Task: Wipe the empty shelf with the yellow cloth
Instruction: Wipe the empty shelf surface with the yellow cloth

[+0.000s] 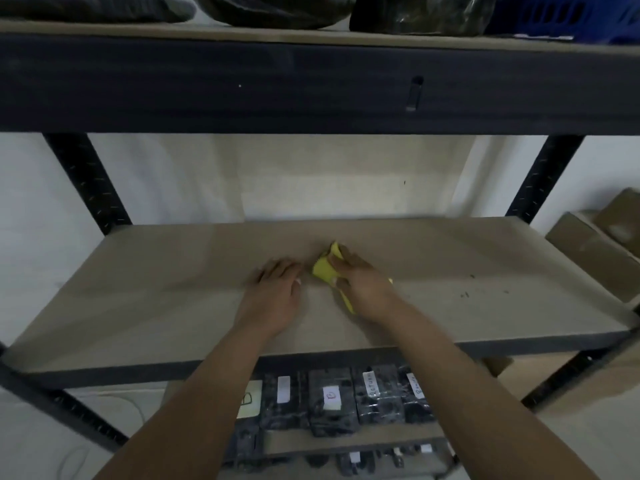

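The empty shelf (156, 299) is a tan board in a black metal rack, spanning the middle of the view. A crumpled yellow cloth (323, 268) lies on it near the centre. My right hand (363, 287) presses down on the cloth, fingers closed over it; most of the cloth is hidden under the palm, with a strip showing below the wrist. My left hand (277, 292) rests flat on the bare board just left of the cloth, fingers spread, holding nothing. Dark crumbs (465, 294) dot the board to the right of my right hand.
A thick black beam (311, 84) of the upper shelf hangs overhead, with dark bags (273, 10) on it. Black uprights (86, 181) stand at the back corners. Below are black wrapped packages with white labels (332, 396). Cardboard boxes (595, 244) sit at the right.
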Demonstrator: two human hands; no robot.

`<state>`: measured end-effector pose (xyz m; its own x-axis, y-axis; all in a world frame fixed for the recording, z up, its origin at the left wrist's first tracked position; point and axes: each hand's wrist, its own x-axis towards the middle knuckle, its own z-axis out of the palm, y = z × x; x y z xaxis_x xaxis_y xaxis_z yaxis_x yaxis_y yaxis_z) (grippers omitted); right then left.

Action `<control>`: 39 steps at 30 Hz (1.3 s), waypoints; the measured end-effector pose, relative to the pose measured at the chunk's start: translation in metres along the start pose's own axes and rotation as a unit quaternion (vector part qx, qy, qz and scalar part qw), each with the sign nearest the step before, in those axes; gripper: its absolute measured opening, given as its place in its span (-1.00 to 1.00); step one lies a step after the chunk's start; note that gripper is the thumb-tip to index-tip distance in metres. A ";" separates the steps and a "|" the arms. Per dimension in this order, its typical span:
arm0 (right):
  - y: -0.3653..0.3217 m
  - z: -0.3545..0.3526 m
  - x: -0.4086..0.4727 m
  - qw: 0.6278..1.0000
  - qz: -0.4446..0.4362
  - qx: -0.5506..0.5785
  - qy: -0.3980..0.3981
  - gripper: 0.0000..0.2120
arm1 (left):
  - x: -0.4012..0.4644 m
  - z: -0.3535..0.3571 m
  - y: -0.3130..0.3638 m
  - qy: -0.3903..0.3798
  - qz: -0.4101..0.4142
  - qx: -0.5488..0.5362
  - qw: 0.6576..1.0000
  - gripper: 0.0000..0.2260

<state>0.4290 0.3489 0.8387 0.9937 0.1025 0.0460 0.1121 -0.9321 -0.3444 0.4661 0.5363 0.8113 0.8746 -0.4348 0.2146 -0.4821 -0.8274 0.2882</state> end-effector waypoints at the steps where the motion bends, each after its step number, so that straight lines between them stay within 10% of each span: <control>1: 0.002 0.000 0.018 1.000 0.002 -0.002 -0.001 -0.52 | 0.000 0.000 0.000 -0.003 -0.006 0.002 1.000 -0.62; 12: 0.089 -0.050 -0.046 0.985 0.168 -0.020 0.047 -0.50 | 0.005 -0.004 0.002 -0.012 -0.054 -0.032 0.998 -0.62; 22: 0.007 -0.010 -0.064 0.992 0.089 0.052 0.070 -0.55 | 0.008 0.009 0.076 -0.011 -0.084 -0.177 0.981 -0.57; 30: 0.059 -0.027 0.041 0.996 0.048 0.064 0.035 -0.54 | 0.000 0.026 0.098 -0.019 -0.079 0.056 0.995 -0.51; 39: 0.181 -0.080 0.003 0.983 0.164 0.039 0.071 -0.55 | 0.020 0.041 0.159 -0.080 -0.067 0.074 0.992 -0.49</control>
<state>0.4515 0.1530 0.8511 0.9659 -0.2543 0.0483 -0.2093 -0.8771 -0.4322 0.4093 0.3820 0.8231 0.9334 -0.3577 0.0293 -0.3576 -0.9199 0.1610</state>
